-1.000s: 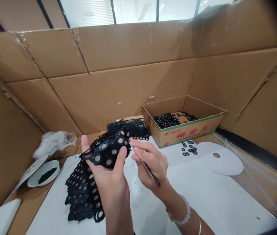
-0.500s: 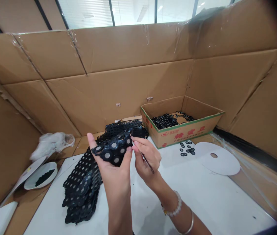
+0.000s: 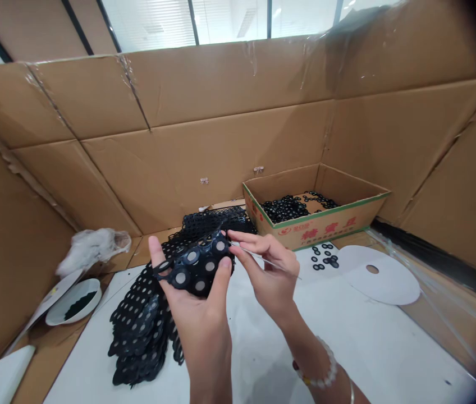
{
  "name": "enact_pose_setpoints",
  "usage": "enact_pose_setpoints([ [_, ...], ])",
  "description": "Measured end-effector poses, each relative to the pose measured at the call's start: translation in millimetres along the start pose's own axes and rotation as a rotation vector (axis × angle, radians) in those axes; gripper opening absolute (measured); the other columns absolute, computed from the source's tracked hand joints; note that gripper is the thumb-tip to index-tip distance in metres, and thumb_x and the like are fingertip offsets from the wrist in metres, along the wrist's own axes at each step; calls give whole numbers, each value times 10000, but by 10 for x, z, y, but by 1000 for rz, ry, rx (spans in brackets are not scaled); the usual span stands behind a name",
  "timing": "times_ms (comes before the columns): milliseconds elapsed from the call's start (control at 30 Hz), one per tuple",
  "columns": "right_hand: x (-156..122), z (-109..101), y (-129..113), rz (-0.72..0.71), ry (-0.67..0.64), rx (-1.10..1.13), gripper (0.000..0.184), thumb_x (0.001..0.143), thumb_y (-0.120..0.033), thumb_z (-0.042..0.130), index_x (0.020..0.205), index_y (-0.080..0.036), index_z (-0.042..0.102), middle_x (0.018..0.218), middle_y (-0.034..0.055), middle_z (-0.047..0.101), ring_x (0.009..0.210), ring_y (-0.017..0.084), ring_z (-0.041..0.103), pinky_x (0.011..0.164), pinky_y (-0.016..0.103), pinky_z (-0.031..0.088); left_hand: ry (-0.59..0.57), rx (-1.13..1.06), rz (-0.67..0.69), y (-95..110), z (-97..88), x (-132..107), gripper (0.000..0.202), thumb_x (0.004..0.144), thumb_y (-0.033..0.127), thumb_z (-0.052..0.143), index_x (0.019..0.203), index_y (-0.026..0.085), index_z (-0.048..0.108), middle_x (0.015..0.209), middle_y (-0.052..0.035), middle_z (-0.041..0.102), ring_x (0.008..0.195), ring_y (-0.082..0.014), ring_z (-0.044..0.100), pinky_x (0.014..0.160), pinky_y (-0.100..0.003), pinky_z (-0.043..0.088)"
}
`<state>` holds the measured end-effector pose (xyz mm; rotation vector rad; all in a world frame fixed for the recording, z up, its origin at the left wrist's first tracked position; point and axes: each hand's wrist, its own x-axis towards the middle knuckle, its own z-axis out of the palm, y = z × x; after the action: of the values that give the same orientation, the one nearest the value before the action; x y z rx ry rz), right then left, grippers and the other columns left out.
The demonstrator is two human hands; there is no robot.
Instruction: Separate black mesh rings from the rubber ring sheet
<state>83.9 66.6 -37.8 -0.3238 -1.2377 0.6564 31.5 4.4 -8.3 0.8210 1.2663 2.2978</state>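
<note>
Black perforated strip [image 3: 198, 269] lies cupped in the person's left hand [image 3: 196, 314], seen from the head camera, the palm up and the fingers curled loosely around its edge, the thumb pressing on top. Pale grey discs fill most of its round openings, while the ring at the end nearest the thumb side looks empty, though that is hard to be sure of at this size. The right hand [image 3: 269, 275] is narrowly closed beside the strip, with its thumb and fingers pinching a thin pick [image 3: 291, 272], whose fine shaft is barely visible and whose tip reaches close to the strip's edge.

Below the hands, more black perforated sheeting [image 3: 137, 331] lies heaped on the white-covered worktop [image 3: 259, 359], most of its openings showing grey discs, and another heap [image 3: 215, 221] rests behind them. Loose black rings [image 3: 284, 209] lie in an open cardboard box [image 3: 314, 233], and a small scatter of black rings [image 3: 324, 257] sits on the worktop just in front of it. So some rings lie separate while much of the sheeting remains joined. A white paper disc [image 3: 379, 275] lies to the right, a white bowl [image 3: 73, 303] holding dark bits sits to the left, and cardboard walls [image 3: 179, 168] surround the area.
</note>
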Motion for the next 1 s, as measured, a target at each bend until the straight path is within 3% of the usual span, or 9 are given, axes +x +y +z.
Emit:
enact_pose_setpoints([
  [133,-14,-39,38,-104,19,-87,141,867,-118,662,842,-213,560,989,69,775,914,203,759,755,289,647,3,-54,-102,26,8,39,1081,667,126,835,1545,343,244,1213,-67,704,1086,-198,695,972,-303,534],
  [367,199,-240,-31,146,114,29,138,920,-258,606,818,-227,517,668,-10,687,615,143,723,547,219,613,-95,-49,-221,56,-17,89,1086,617,149,859,1521,363,296,1135,-54,742,1062,-234,708,940,-350,561],
  [533,334,-401,-45,287,135,177,236,877,-362,665,762,-230,506,609,-19,680,503,136,679,463,214,588,-143,17,-241,86,-59,93,1055,611,200,875,1508,362,342,1227,-83,710,1087,-273,698,916,-378,575],
  [700,353,-401,-118,462,179,189,272,819,-382,721,759,-210,519,581,-29,682,447,133,670,444,199,592,-158,74,-226,86,-126,153,1056,584,209,907,1496,304,383,1240,-114,703,1151,-291,665,932,-357,566],
  [1000,372,-399,-172,525,170,148,258,812,-367,706,745,-196,524,558,-31,683,405,124,646,432,198,582,-290,164,-223,101,-238,265,1085,507,168,942,1462,302,444,1112,-87,747,1013,-342,718,779,-382,639],
])
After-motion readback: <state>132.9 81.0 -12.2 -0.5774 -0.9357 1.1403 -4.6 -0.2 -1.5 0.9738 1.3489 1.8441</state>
